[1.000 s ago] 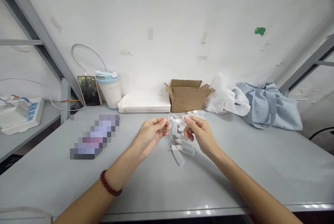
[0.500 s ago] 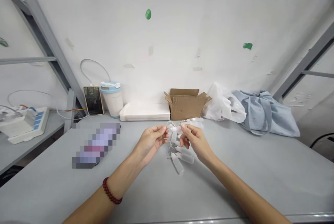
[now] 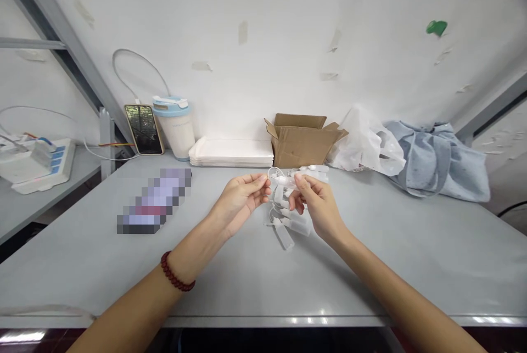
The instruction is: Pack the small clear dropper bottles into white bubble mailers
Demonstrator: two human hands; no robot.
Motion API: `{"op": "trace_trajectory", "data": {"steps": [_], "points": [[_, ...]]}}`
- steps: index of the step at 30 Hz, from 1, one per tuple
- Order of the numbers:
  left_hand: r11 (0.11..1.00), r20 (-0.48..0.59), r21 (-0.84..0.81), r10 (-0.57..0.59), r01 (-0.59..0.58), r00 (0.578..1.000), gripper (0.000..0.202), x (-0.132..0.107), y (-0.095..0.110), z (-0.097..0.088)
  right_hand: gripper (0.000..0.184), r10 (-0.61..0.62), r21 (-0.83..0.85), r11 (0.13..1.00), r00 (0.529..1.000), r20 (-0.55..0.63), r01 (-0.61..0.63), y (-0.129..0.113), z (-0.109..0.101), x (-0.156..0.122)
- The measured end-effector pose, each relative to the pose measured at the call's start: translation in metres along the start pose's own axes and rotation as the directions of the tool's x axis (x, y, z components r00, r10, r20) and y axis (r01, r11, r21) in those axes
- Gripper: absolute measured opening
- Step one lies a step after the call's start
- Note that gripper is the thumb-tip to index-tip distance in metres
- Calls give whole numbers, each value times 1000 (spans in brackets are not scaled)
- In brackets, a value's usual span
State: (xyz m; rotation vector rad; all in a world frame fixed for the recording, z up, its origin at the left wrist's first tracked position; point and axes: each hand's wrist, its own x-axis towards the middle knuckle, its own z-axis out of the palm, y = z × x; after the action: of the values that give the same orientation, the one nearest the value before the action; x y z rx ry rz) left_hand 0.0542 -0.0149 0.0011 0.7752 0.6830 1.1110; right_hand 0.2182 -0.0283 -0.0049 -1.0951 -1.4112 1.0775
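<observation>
Between my two hands is a small translucent squeeze bottle [image 3: 285, 181] with a thin white strap looped at its cap end. My right hand [image 3: 319, 205] has its thumb and fingers closed on the bottle's body. At the other end, my left hand [image 3: 246, 199] is closed in a pinch on the looped strap. Several similar bottles [image 3: 284, 234] lie loosely piled on the grey table [image 3: 247, 276], below and behind my hands. Their straps overlap, and my right hand hides part of the pile.
Along the wall stand an open cardboard box [image 3: 302, 144], a stack of flat white trays [image 3: 233, 151], a lidded cup [image 3: 176, 130] and a phone [image 3: 144, 129]. A white plastic bag [image 3: 366, 141] and a blue cloth bag [image 3: 442, 158] are at right. A blurred-out object [image 3: 154, 201] lies left.
The view has tilted downward, so the table's front edge shows now. Both hands keep their hold, and slightly more of the bottle shows between them.
</observation>
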Motion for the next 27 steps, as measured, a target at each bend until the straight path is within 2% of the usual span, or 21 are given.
{"op": "trace_trajectory", "data": {"steps": [14, 21, 27], "points": [[1000, -73, 29, -4, 6, 997, 9, -2, 2, 4, 42, 23, 29, 999, 1000, -15, -22, -1, 5, -3], [979, -107, 171, 130, -111, 986, 11, -2, -5, 3, 41, 22, -50, 998, 1000, -17, -23, 0, 5, -3], [918, -145, 359, 232, -167, 962, 12, -5, -5, 6, 40, 24, -126, 992, 1000, 2, -24, -3, 0, -2]]}}
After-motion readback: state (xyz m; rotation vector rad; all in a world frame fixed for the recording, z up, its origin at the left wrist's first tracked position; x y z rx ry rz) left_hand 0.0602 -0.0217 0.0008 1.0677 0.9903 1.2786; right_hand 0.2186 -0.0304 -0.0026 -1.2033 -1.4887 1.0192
